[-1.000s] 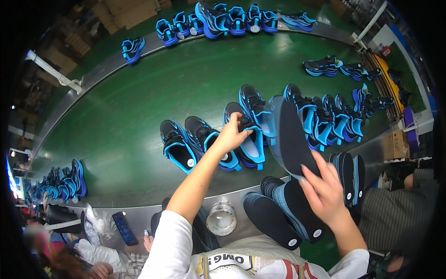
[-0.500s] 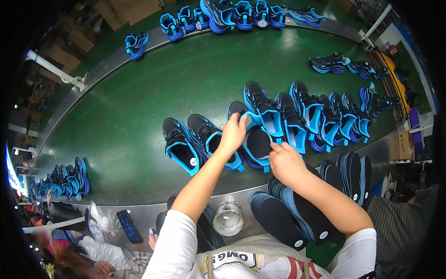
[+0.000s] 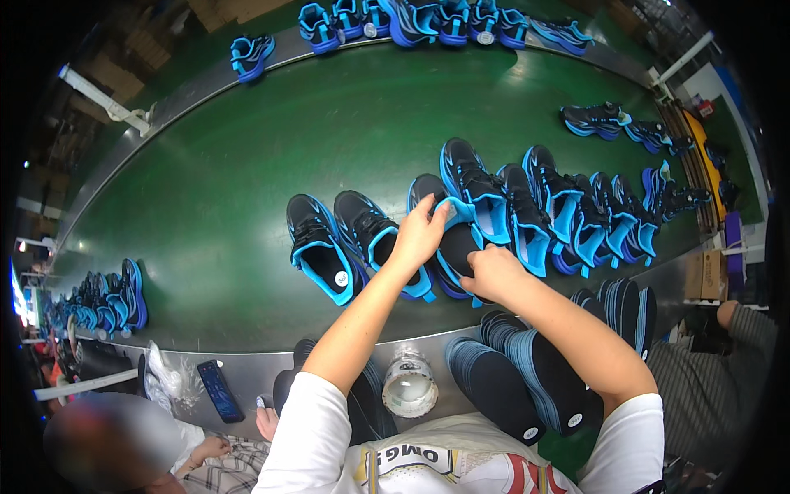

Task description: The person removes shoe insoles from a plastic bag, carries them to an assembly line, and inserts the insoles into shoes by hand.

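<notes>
Dark phone screen below belt; brown cardboard boxes right.

A wide green conveyor belt with grey metal side rails curves across the workspace under bright overhead light that glares off its far end. Cardboard boxes sit stacked in the dim area beyond the belt, and a white bar juts over the far rail. At the right, a yellow and blue rack stands beside the belt.
</notes>
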`<state>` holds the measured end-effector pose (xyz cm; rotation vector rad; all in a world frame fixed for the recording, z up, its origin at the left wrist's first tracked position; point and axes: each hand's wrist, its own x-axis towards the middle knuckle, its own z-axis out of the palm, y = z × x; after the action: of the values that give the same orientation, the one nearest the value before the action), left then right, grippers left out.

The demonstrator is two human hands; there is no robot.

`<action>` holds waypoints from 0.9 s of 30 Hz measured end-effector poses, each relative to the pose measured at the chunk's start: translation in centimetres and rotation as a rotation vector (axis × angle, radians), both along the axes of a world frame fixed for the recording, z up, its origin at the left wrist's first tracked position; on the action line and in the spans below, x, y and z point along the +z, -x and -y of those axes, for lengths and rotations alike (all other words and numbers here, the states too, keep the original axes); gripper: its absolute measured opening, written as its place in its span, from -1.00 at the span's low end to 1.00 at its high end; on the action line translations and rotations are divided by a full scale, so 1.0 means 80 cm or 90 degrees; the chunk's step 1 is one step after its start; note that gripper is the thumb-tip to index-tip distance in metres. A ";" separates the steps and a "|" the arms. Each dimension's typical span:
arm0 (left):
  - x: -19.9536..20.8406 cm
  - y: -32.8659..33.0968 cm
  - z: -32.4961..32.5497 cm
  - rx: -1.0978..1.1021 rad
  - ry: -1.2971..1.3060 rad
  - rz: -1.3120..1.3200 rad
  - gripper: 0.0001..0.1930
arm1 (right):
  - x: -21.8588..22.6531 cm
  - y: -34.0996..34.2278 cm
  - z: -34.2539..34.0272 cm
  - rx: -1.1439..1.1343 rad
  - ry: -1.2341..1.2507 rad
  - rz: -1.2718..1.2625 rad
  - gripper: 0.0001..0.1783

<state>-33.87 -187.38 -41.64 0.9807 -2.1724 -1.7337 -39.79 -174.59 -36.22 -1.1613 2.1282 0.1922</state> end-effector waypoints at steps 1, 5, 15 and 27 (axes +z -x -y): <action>0.001 -0.001 0.004 -0.050 0.019 -0.017 -0.64 | -0.001 0.005 0.005 0.005 -0.003 0.001 -0.66; -0.007 0.002 0.008 -0.079 0.015 0.004 -0.64 | -0.021 0.003 0.014 0.035 0.005 0.011 -0.78; -0.006 0.001 0.002 -0.071 0.030 0.011 -0.70 | -0.072 0.004 0.020 0.112 0.089 -0.081 -0.78; -0.023 0.001 -0.008 -0.059 0.134 -0.047 -0.73 | -0.081 0.010 0.013 0.233 0.086 -0.108 -0.74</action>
<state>-33.99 -186.70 -43.46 0.7639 -2.3277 -1.5120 -40.59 -175.60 -42.70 -1.6633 2.0798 0.3264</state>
